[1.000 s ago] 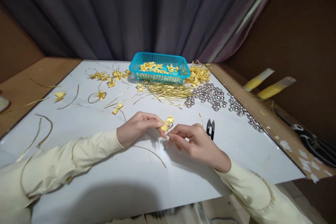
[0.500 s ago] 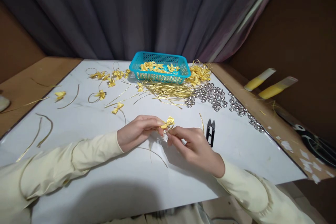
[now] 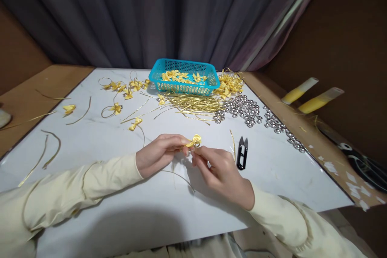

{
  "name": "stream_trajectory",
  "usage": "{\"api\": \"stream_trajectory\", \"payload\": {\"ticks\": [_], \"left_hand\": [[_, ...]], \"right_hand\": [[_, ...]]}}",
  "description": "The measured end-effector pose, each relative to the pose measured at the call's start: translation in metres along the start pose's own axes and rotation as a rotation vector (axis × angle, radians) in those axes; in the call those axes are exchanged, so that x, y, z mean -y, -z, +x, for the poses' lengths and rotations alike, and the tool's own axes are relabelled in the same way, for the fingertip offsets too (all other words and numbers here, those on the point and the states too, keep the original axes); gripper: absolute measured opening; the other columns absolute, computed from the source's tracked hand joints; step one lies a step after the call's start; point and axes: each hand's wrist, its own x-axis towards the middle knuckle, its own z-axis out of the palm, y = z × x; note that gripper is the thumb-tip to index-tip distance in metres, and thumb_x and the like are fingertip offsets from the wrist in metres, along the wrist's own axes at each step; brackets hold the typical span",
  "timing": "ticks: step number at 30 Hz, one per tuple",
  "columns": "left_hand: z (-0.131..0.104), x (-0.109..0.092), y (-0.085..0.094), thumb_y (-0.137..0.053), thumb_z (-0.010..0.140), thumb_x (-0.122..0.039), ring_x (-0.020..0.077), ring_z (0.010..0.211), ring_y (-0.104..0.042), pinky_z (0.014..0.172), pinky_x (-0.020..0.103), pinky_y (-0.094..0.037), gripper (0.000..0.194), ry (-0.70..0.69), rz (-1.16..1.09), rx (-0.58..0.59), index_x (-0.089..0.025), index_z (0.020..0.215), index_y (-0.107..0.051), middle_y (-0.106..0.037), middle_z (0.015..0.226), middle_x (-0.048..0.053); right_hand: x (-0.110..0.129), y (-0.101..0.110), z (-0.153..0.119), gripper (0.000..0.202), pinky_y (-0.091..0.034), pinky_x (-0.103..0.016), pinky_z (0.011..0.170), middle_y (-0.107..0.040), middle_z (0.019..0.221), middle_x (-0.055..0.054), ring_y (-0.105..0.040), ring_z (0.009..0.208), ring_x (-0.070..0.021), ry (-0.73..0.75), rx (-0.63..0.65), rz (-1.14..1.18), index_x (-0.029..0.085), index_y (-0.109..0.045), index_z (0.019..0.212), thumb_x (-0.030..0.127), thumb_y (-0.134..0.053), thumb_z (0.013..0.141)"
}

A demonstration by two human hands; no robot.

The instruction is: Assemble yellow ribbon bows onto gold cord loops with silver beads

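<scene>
A small yellow ribbon bow [image 3: 196, 139] with a metal ring at its middle is pinched between the fingertips of my left hand [image 3: 165, 151]. My right hand [image 3: 222, 169] has thumb and forefinger pressed together just below the bow's right side; what lies between them is too small to make out. Both hands' fingertips nearly meet above the white tabletop [image 3: 145, 213]. A thin gold cord [image 3: 181, 178] curves below the hands. Right of my right hand lie black thread snips [image 3: 242, 153], with a short gold cord beside them.
A blue basket [image 3: 184, 88] holding yellow bows stands at the back. Before it lie gold cords [image 3: 196, 104]; silver rings [image 3: 243, 109] spread rightward. Yellow bows with cords [image 3: 116, 109] lie at left. Large scissors [image 3: 363, 165] and two yellow tubes [image 3: 320, 100] are at right.
My right hand has shifted slightly left and down at the wrist, uncovering more of the snips. The clear or whitish bit under the bow is no longer visible. My left hand still holds the bow.
</scene>
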Motion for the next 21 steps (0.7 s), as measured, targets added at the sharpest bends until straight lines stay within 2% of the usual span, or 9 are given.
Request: {"api": "stream_trajectory", "payload": {"ticks": [13, 21], "left_hand": [[0.0002, 0.0031, -0.0047, -0.054, 0.073, -0.010, 0.0109, 0.064, -0.049, 0.069, 0.020, -0.039, 0.021, 0.076, -0.118, -0.056, -0.012, 0.055, -0.065, -0.055, 0.057, 0.000], [-0.0007, 0.0019, -0.0022, -0.054, 0.075, -0.012, 0.0121, 0.066, -0.051, 0.070, 0.022, -0.038, 0.022, 0.035, -0.022, 0.002, -0.013, 0.056, -0.063, -0.057, 0.060, 0.001]], "right_hand": [[0.0032, -0.0055, -0.0003, 0.016, -0.029, -0.020, 0.044, -0.046, 0.052, 0.002, -0.035, 0.043, -0.0081, 0.028, -0.047, -0.048, 0.016, -0.047, 0.073, 0.006, -0.038, 0.082], [0.0034, -0.0080, -0.0012, 0.016, -0.035, -0.020, 0.049, -0.053, 0.058, -0.001, -0.044, 0.047, -0.0098, 0.025, -0.052, -0.045, 0.016, -0.048, 0.079, 0.005, -0.037, 0.081]]}}
